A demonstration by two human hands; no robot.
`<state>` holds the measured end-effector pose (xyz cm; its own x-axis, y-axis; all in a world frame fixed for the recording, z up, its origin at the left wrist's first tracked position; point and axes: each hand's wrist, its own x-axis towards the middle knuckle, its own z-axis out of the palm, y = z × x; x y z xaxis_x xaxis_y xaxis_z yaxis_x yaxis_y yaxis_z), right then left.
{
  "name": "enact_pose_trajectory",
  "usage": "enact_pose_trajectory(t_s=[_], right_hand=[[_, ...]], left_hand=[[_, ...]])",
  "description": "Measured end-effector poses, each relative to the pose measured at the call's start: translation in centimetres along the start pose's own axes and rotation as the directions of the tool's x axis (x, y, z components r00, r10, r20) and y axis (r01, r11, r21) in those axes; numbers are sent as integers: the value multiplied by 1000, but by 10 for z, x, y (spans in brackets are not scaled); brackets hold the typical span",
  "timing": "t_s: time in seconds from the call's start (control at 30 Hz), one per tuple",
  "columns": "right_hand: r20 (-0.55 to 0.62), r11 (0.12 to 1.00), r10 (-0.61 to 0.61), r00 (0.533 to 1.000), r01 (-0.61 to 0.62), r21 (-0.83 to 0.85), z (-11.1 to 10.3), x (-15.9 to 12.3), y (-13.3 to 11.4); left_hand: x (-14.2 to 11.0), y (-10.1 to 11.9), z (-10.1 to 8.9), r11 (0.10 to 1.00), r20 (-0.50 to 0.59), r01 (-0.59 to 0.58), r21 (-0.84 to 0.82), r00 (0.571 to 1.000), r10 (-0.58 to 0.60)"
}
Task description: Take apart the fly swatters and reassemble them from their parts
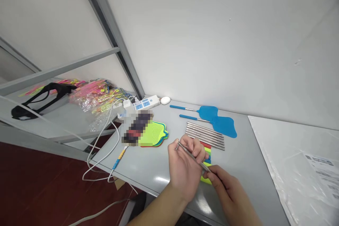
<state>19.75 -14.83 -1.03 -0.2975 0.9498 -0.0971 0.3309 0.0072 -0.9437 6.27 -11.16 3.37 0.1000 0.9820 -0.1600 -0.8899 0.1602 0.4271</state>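
A thin silver telescopic metal rod [192, 155] slants between my two hands above the table. My left hand [185, 171] is palm up, with its fingers curled over the rod and the thumb at the far end. My right hand [229, 190] pinches the near end between thumb and fingers. Just beyond lies a row of several similar metal rods [205, 136], side by side. Coloured handle pieces [208, 180] in red, green, blue and yellow are partly hidden beneath my hands. Two blue fly swatters [224, 126] with metal shafts lie behind the row.
Perforated swatter heads [159, 132] are stacked at left, beside a pixelated object [137, 129]. A power strip [147, 103] with white cables stands by the wall. A white plastic package [299, 162] covers the right side. The left shelf holds bagged colourful items [92, 93] and a black strap-like object [39, 102].
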Motion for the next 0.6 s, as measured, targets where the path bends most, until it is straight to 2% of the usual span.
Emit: enact_pose_trajectory(t_s=[0.1,0.2,0.3,0.37,0.5,0.6], right_hand=[[1,999,27,1000,-27,32,-3,1,0],[-1,995,49,999,-49,89,1,5,-3],[-44,986,61,997,-54,159,13,11,-11],[-98,978,21,995,1,210,24,16,-19],[-216,965,-32,976,87,249,36,30,-30],[-260,986,-108,960,136,95,31,37,-20]], left_hand=[[3,-2,0,1000,11,19,6,1000,-19],[10,5,1,999,54,37,30,998,-38],[17,16,1,991,149,33,133,987,-53],[19,20,-1,969,209,-7,246,977,-46],[17,19,-1,849,218,-45,527,972,-83],[29,21,4,741,209,-60,668,972,-110]])
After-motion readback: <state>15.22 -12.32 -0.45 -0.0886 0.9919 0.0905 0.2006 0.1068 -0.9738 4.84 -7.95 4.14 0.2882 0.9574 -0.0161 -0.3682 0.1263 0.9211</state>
